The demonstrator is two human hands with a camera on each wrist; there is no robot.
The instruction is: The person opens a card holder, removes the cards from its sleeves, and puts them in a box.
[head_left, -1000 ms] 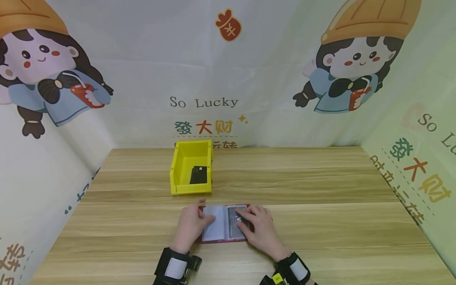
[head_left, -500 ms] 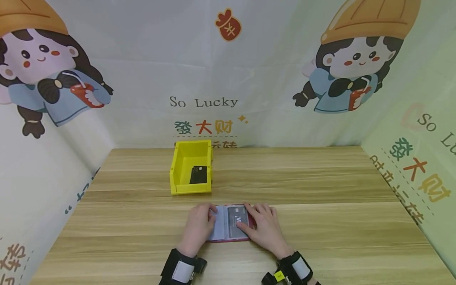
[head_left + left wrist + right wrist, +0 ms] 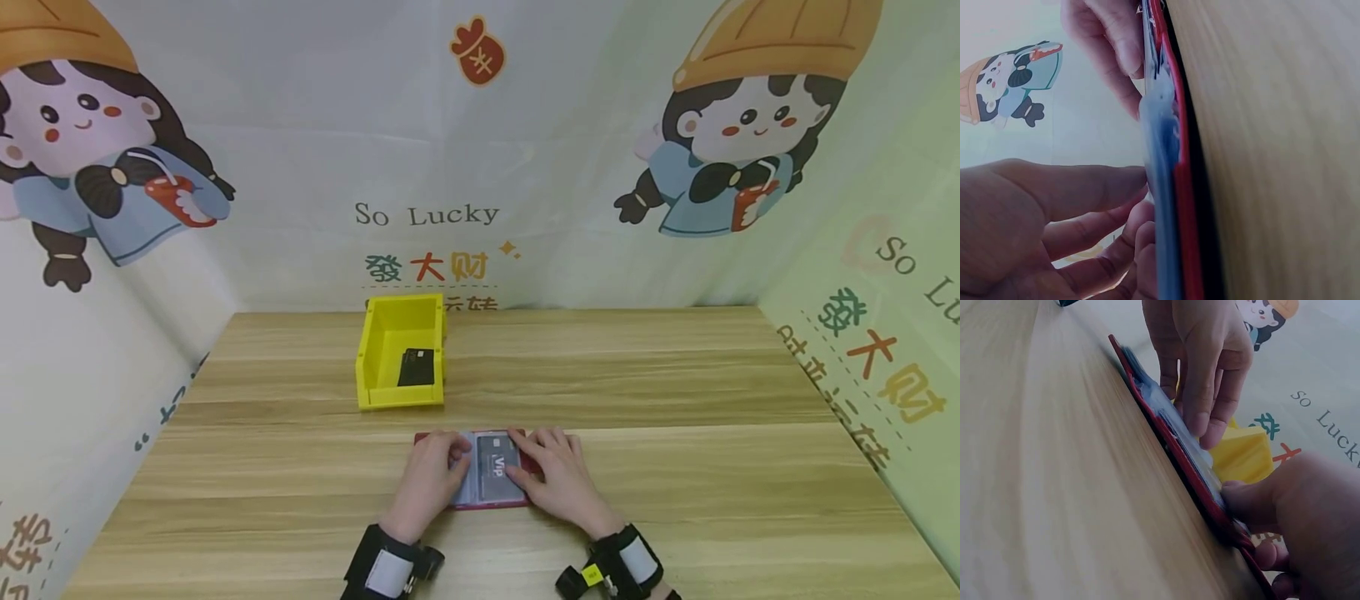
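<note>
A small red-covered card holder (image 3: pixel 462 497) lies spread on the table in front of me, with clear plastic pages. A grey card marked "Vip" (image 3: pixel 492 479) shows in its right-hand pocket. My left hand (image 3: pixel 423 483) rests over the left page with bent fingers; in the left wrist view its thumb touches the plastic edge. On the right side, my right hand (image 3: pixel 562 483) presses the holder, its thumb on the card's page and its forefinger near the top edge. Red cover (image 3: pixel 1179 450) and pages are seen edge-on in the right wrist view.
Behind the holder stands a yellow bin (image 3: pixel 437 396) with black cards (image 3: pixel 417 367) inside. All of this is on a wood-grain table (image 3: pixel 637 375), with printed cloth walls (image 3: pixel 555 183) at the back and sides.
My left hand has slid rightward across the left page toward the spine, uncovering the red top-left corner. The right fingers have shifted off the card, leaving its "Vip" print visible.
</note>
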